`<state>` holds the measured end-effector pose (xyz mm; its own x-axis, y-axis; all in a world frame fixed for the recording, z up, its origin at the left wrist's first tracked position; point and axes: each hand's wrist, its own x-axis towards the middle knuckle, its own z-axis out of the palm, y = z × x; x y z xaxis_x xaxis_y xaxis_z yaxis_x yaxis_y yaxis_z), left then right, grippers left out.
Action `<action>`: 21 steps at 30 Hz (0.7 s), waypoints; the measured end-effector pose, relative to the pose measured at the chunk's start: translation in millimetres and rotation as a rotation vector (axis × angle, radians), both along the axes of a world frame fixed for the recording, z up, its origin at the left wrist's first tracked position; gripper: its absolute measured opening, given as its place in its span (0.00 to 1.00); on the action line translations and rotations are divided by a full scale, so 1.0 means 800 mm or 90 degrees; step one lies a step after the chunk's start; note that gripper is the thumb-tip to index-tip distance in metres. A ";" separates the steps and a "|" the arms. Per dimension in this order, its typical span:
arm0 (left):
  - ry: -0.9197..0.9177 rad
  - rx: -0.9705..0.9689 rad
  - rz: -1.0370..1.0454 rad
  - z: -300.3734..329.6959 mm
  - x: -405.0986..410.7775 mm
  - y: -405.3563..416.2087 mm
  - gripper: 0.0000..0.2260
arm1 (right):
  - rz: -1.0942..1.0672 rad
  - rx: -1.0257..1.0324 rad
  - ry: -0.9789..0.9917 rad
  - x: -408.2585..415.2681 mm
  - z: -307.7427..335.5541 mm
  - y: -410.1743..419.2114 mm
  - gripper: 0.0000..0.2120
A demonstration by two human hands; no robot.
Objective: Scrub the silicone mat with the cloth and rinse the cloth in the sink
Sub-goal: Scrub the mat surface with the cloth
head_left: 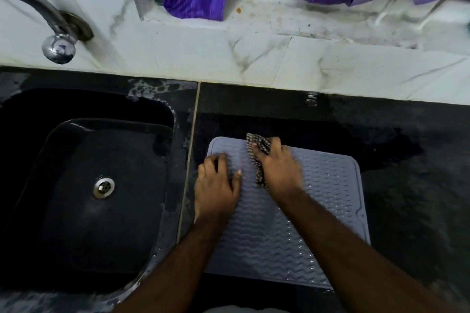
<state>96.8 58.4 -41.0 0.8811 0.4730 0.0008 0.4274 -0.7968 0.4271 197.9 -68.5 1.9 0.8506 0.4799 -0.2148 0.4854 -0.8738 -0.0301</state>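
Two bare forearms reach up from the bottom edge onto the silicone mat (318, 211), a pale grey-lilac sheet with rounded corners, a raised rim and rows of wavy ridges. It lies flat on the dark, wet bench (407, 160) just right of the sink (89, 198), its long axis running away from the person toward the marble wall. The left hand (218, 185) rests on the mat's far left part, fingers bent, thumb stretched out, holding nothing. The right hand (279, 168) grips the cloth (259, 152), a crumpled dark-and-white checked rag, against the mat near its far edge; the cloth trails along the hand's left side. A chrome tap (50, 30) juts from the wall above the sink.
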 end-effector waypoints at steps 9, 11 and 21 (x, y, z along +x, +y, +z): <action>0.008 0.039 0.003 -0.004 0.005 -0.006 0.27 | -0.086 -0.020 -0.005 0.015 0.004 -0.071 0.26; 0.004 0.040 0.021 0.004 0.006 -0.013 0.26 | -0.100 -0.026 -0.004 0.013 0.003 -0.063 0.28; 0.086 -0.109 -0.262 0.009 0.030 -0.108 0.57 | -0.140 0.063 -0.032 0.008 -0.002 -0.067 0.17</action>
<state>120.7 -27.9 -34.1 0.9822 0.0674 -0.1752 0.1518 -0.8344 0.5299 204.3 -121.8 0.7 0.9454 0.2986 -0.1304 0.2869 -0.9526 -0.1012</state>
